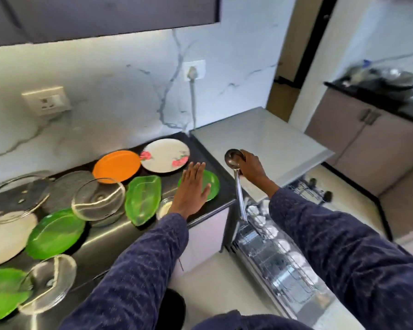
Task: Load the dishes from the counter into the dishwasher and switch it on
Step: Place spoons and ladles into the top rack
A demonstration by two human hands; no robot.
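Steel ladle (236,177), centre right of frame: judged rigid, light and slick, best held near the bowl. The right hand (253,169) grips it there, handle hanging over the open dishwasher (279,253). The left hand (192,186), fingers spread, hovers over a green plate (212,184) on the desk (100,244).

On the dark table (196,148) we list: a white flowered plate (165,155) at the back, an orange plate (116,165) just beside it, green leaf-shaped plates (143,201), a round green plate (214,184) near the right edge, glass lids (98,199) and a plain white plate (3,241) at left.
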